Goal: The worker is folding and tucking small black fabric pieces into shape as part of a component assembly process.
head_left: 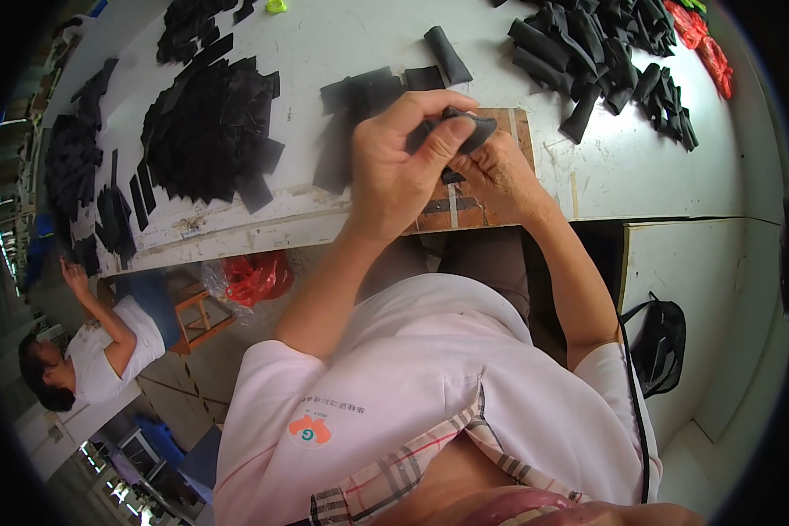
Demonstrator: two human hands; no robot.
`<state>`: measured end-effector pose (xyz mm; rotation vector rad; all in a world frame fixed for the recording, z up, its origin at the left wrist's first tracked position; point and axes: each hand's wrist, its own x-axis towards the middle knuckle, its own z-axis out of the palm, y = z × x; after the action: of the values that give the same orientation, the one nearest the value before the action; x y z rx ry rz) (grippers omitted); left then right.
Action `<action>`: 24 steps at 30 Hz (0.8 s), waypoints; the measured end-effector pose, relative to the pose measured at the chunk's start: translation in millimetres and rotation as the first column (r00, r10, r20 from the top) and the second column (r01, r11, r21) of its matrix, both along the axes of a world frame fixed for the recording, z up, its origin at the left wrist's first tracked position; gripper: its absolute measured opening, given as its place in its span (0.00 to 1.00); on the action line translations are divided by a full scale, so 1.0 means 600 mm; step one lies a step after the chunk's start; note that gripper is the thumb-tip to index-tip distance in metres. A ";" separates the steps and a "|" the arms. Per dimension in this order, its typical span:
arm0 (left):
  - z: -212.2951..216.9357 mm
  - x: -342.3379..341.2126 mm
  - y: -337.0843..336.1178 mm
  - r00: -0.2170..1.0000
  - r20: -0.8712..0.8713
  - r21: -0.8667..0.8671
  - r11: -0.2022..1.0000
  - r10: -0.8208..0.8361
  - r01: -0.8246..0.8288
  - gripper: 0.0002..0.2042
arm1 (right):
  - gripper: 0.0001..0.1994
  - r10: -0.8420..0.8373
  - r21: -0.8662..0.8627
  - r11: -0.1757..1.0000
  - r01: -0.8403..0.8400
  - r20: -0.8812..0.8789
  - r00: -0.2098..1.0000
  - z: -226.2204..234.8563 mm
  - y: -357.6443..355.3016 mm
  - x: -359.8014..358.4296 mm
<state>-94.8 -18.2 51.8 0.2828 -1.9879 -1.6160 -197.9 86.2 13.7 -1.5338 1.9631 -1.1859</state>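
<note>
Both my hands work on one black tube-like piece (479, 133) of soft sheet material, held above the near edge of the table. My left hand (393, 162) pinches its upper end between thumb and fingers. Close against it, my right hand (501, 168) is closed around the lower part, and its fingers partly hide the piece. Beneath the hands lies a worn brown board (521, 131). Flat black pieces (366, 92) lie just beyond my left hand, and a finished-looking black tube (448, 54) rests behind the hands.
A large pile of flat black pieces (206, 131) covers the left of the white table (316, 35). Rolled black tubes (579, 44) are heaped at the far right, beside red plastic bags (703, 44). Another person (105, 342) sits at the left. A black bag (660, 346) hangs at the right.
</note>
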 end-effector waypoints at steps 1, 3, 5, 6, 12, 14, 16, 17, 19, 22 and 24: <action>0.006 0.005 0.001 0.992 -0.120 0.157 0.987 0.037 -0.018 0.09 | 0.09 0.003 0.106 0.994 -0.002 -0.006 1.000 0.013 -0.003 0.000; -0.002 0.008 -0.009 0.931 -0.357 0.431 0.897 0.076 0.092 0.08 | 0.09 0.016 0.082 0.997 -0.010 -0.079 0.997 0.042 -0.010 -0.007; -0.003 0.017 -0.024 0.901 -0.411 0.619 0.768 0.136 0.166 0.07 | 0.10 -0.019 0.005 1.000 0.020 -0.158 0.987 0.055 -0.012 -0.010; -0.009 0.019 -0.031 0.899 -0.411 0.672 0.717 0.153 0.185 0.07 | 0.10 -0.025 0.007 1.000 0.026 -0.156 0.987 0.039 -0.012 -0.005; -0.037 -0.005 -0.040 0.963 -0.269 0.676 0.715 0.016 0.177 0.09 | 0.14 0.011 0.086 0.996 0.013 -0.272 0.962 0.007 -0.010 -0.003; -0.066 -0.041 -0.062 0.984 -0.052 0.390 0.911 0.168 -0.135 0.09 | 0.14 0.014 0.046 0.999 -0.021 0.157 0.988 0.065 -0.017 -0.018; -0.167 -0.096 -0.120 0.900 0.189 -0.126 0.919 0.393 -0.375 0.15 | 0.19 0.197 -0.277 0.961 -0.025 0.612 0.766 0.091 -0.026 -0.051; -0.157 -0.124 -0.109 0.750 0.329 -0.516 0.774 0.574 -0.366 0.18 | 0.23 0.240 -0.404 0.912 0.069 0.664 0.708 0.095 -0.034 -0.089; -0.157 -0.154 -0.116 0.599 0.614 -0.581 0.808 0.513 -0.097 0.16 | 0.28 -0.100 -0.273 0.925 0.264 0.496 0.862 0.072 -0.031 -0.126; -0.190 -0.182 -0.141 0.507 0.690 -0.577 0.816 0.517 -0.046 0.11 | 0.29 -0.292 -0.011 0.938 0.347 0.518 0.804 0.039 0.009 -0.099; -0.217 -0.180 -0.153 0.553 0.612 -0.631 0.771 0.566 -0.091 0.07 | 0.26 -0.260 0.059 0.959 0.276 0.571 0.779 0.012 0.034 -0.073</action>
<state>-203.0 -109.8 -78.2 1.2575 -2.6773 -0.6030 -241.6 106.7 21.2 -0.7649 1.7682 -1.5717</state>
